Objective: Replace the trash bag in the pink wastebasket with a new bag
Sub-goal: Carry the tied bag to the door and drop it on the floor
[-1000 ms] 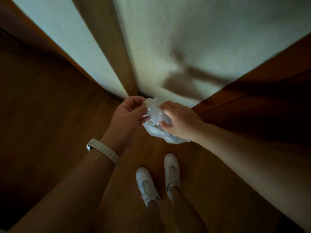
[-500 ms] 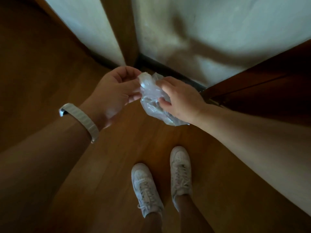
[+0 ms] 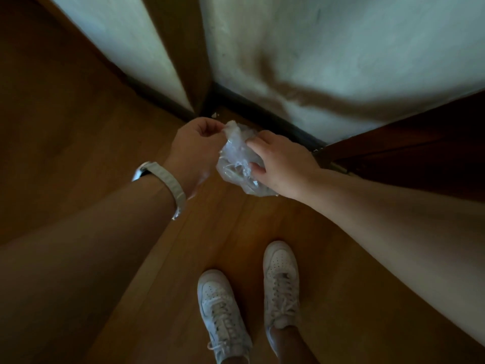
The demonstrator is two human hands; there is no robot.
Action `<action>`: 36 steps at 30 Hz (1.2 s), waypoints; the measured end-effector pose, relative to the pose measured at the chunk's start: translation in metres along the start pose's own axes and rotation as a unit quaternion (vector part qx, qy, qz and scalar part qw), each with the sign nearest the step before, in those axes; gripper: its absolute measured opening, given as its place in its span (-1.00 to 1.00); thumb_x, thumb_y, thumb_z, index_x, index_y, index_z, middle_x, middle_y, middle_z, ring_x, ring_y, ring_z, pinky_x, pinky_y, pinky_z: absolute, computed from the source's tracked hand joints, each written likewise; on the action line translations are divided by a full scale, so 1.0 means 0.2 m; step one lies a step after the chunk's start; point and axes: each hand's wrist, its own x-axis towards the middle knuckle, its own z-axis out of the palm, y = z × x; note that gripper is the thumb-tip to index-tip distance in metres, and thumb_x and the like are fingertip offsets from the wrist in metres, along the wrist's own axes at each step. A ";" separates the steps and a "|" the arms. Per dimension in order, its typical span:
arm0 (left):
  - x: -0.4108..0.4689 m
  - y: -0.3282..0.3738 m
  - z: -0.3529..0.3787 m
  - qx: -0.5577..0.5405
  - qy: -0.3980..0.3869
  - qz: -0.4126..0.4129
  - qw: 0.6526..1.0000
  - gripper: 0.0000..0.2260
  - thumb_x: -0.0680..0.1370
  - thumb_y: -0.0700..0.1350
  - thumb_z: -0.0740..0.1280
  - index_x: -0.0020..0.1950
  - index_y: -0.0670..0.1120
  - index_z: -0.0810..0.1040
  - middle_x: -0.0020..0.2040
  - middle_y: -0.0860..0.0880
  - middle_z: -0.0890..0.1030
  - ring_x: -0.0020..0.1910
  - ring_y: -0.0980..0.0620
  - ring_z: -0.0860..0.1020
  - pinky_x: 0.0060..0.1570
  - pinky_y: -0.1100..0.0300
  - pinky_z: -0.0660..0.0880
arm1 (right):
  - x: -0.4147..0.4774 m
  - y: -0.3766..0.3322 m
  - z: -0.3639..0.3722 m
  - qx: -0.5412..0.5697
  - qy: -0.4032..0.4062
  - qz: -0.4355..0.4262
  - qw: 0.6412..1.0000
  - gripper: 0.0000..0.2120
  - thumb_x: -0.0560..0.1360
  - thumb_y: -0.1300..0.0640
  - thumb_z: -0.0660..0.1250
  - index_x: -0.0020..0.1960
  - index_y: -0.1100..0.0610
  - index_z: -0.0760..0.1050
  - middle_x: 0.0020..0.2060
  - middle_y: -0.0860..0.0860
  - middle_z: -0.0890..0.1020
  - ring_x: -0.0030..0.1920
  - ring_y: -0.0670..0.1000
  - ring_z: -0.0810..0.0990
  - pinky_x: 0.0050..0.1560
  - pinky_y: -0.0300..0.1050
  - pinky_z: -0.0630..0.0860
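A: Head view: crumpled clear bag (image 3: 237, 160) between both hands, above wooden floor (image 3: 236, 232).
B: Right hand (image 3: 282, 164)?
A: Curled, fingers clamped on bag's side.
B: Left hand (image 3: 195, 151)?
A: Nearly closed, seemingly pinching top edge; hard to tell, too dim.

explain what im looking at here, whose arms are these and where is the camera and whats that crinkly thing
There is no machine here. A person wears one wide-angle camera on their head, pointing forward and down, so you see their own two bare arms reaching out from the bottom of the picture. The left hand, with a white wristband, pinches the top edge of a crumpled clear plastic bag. The right hand has its grip closed on the bag's side, fingers curled into it. Below are the person's white sneakers on a wooden floor, near the corner of a pale wall. The pink wastebasket is not in view.
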 end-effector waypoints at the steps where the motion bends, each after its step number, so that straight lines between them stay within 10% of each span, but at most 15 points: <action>1: 0.00 0.01 0.00 0.004 0.002 0.002 1.000 -0.96 0.55 -0.07 0.38 -0.03 0.06 0.61 -0.01 -0.08 0.66 -0.11 -0.02 0.60 -0.20 0.20 0.55 | -0.01 -0.01 -0.02 -0.001 -0.002 0.002 1.000 -0.68 0.55 -0.02 0.23 0.26 0.08 0.39 0.14 0.02 0.50 0.00 0.04 0.54 -0.20 -0.03 0.55; 17: -0.66 0.70 -0.31 0.271 -0.054 0.187 0.943 -0.72 0.58 -0.03 0.34 0.28 0.09 0.50 0.15 0.14 0.51 0.05 0.29 0.48 0.05 0.42 0.39 | -0.34 -0.32 -0.99 -0.073 0.044 0.009 0.996 -0.63 0.53 -0.05 0.24 0.25 0.12 0.46 0.13 0.07 0.54 0.05 0.13 0.54 -0.11 0.01 0.53; 27: -1.44 1.37 -0.61 0.490 0.009 0.322 0.810 -0.54 0.51 0.15 0.24 0.35 -0.02 0.50 0.34 -0.11 0.53 0.31 -0.16 0.48 0.29 -0.12 0.39 | -0.68 -0.84 -1.91 -0.093 0.098 0.013 0.991 -0.64 0.53 -0.07 0.23 0.20 0.14 0.50 0.16 0.14 0.56 0.06 0.18 0.56 -0.12 0.04 0.54; 36: -2.12 1.74 -0.72 0.506 0.070 0.313 0.801 -0.59 0.57 0.12 0.25 0.40 0.04 0.43 0.45 -0.08 0.42 0.48 -0.13 0.30 0.44 -0.15 0.16 | -1.05 -1.21 -2.50 -0.091 0.115 0.022 0.989 -0.63 0.52 -0.09 0.25 0.22 0.11 0.50 0.20 0.13 0.54 0.15 0.19 0.51 -0.03 0.06 0.48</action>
